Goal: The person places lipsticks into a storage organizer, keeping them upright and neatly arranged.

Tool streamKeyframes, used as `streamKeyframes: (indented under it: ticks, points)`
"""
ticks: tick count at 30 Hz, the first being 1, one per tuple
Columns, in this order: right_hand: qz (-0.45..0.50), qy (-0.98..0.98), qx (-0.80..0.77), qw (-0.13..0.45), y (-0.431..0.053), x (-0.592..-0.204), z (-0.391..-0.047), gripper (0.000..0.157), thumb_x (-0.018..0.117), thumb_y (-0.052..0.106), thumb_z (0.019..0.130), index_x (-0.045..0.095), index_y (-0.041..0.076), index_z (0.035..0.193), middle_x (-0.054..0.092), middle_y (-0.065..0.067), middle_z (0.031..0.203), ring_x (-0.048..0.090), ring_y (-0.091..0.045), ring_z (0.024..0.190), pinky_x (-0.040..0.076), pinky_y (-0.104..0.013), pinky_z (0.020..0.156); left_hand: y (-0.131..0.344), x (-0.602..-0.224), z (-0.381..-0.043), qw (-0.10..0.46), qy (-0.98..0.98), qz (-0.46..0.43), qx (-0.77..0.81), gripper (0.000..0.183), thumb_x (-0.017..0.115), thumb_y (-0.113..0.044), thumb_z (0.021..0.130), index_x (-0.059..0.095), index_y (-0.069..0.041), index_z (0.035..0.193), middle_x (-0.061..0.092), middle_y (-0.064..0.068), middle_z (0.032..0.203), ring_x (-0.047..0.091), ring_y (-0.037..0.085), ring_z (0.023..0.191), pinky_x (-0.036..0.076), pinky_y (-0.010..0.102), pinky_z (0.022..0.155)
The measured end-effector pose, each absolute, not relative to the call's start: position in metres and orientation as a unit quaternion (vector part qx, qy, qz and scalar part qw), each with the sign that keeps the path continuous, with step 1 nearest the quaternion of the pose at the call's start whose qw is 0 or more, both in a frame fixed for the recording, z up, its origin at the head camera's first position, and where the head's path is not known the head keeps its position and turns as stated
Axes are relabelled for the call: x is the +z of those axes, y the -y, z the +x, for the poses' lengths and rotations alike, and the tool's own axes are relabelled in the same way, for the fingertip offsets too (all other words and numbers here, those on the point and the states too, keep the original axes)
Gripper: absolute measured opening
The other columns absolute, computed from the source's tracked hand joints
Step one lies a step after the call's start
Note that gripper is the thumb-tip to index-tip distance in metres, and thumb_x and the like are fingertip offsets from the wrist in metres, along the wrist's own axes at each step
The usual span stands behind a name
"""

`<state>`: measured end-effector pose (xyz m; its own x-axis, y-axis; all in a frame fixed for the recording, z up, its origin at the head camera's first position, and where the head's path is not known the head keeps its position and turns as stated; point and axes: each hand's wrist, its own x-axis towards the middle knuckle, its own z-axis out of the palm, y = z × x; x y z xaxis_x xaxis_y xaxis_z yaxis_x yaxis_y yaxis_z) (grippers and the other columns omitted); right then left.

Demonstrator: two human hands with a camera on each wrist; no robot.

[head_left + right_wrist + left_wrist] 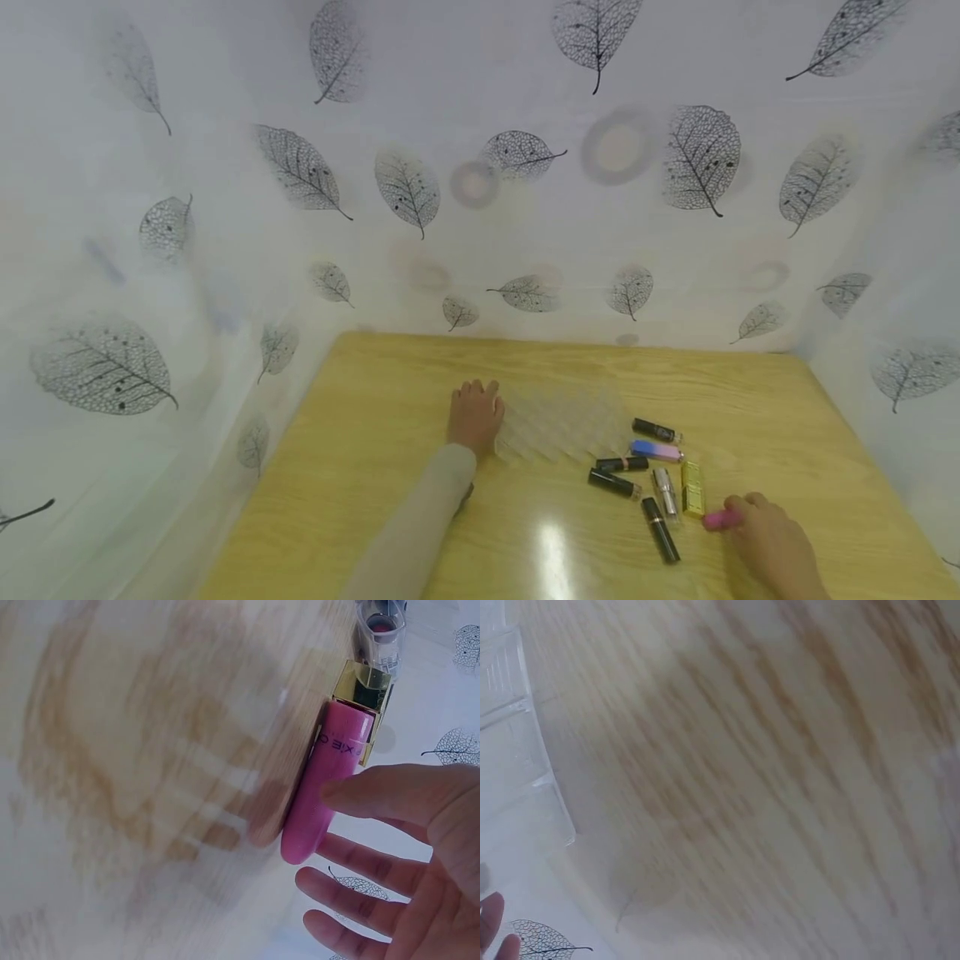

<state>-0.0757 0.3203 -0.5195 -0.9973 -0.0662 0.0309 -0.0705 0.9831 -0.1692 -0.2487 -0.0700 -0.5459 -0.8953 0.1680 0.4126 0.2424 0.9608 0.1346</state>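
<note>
In the head view my left hand (476, 417) rests by the left edge of a clear plastic organizer (562, 425) with a grid of compartments. Only its fingertips (490, 919) show in the left wrist view, below the organizer's edge (551, 765). My right hand (776, 542) pinches a pink lipstick tube (326, 780) between thumb and fingers, low over the table. Close by that tube lies a gold lipstick (693, 490). Around it are a silver lipstick (665, 492), a blue-and-pink lipstick (656, 451) and several black ones, including one (660, 530) nearest me.
The wood-grain table (375, 392) holds the organizer at its middle and the lipsticks to the right of it. White sheeting (480, 242) printed with dark leaves stands at the back and both sides. A small dark object (465, 497) is partly hidden by the left sleeve.
</note>
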Motion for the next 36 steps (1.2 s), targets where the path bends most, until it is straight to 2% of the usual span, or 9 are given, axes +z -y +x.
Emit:
streamKeyframes:
  ticks: [4,9,13,23,29,36]
  points:
    - [0.038,0.997,0.070,0.003,-0.322,-0.519,-0.078,0.018,0.067,0.006,0.076,0.067,0.000,0.094,0.064,-0.021,0.088,0.060,-0.037,0.072,0.049,-0.051,0.061,0.070,-0.540,-0.247,0.229,0.964,-0.117,-0.062,0.024,0.055,-0.029,0.087,0.065,-0.016,0.105,0.061,0.006,0.087,0.057,0.022,0.082,0.046,0.038,0.075]
    - [0.053,0.996,0.065,0.010,-0.323,-0.521,-0.076,0.025,0.075,0.009,0.069,0.067,0.003,0.092,0.065,-0.016,0.086,0.061,-0.034,0.072,0.049,-0.051,0.061,0.068,-0.533,-0.245,0.258,0.957,-0.126,-0.035,0.023,0.061,-0.029,0.084,0.064,-0.011,0.099,0.062,0.007,0.086,0.059,0.023,0.082,0.048,0.038,0.077]
    - [0.057,0.996,0.069,0.014,-0.324,-0.524,-0.073,0.029,0.078,0.011,0.065,0.066,0.005,0.092,0.066,-0.013,0.085,0.061,-0.031,0.073,0.050,-0.050,0.060,0.067,-0.535,-0.242,0.257,0.954,-0.141,-0.055,0.023,0.059,-0.026,0.084,0.063,-0.009,0.099,0.061,0.007,0.089,0.058,0.023,0.085,0.048,0.039,0.078]
    - [0.055,0.995,0.078,0.013,-0.324,-0.528,-0.071,0.031,0.077,0.016,0.069,0.066,0.003,0.095,0.065,-0.010,0.083,0.061,-0.028,0.072,0.050,-0.048,0.061,0.068,-0.550,-0.240,0.301,0.936,-0.159,-0.090,0.024,0.053,-0.023,0.083,0.062,-0.006,0.098,0.059,0.008,0.087,0.057,0.024,0.081,0.047,0.039,0.076]
    - [0.067,0.994,0.085,0.033,-0.321,-0.530,-0.071,0.033,0.078,0.016,0.068,0.065,-0.001,0.093,0.064,-0.008,0.078,0.060,-0.022,0.066,0.051,-0.042,0.061,0.067,-0.550,-0.240,0.270,0.948,-0.143,-0.090,0.028,0.051,-0.024,0.085,0.058,-0.004,0.104,0.060,0.010,0.092,0.058,0.026,0.085,0.047,0.041,0.078]
    - [0.056,0.995,0.088,0.009,-0.322,-0.529,-0.073,0.030,0.075,0.015,0.071,0.065,-0.002,0.094,0.059,-0.002,0.071,0.052,-0.014,0.060,0.047,-0.035,0.055,0.066,-0.546,-0.238,0.233,0.959,-0.134,-0.090,0.032,0.049,-0.026,0.087,0.056,-0.004,0.108,0.059,0.011,0.093,0.056,0.026,0.087,0.046,0.041,0.079]
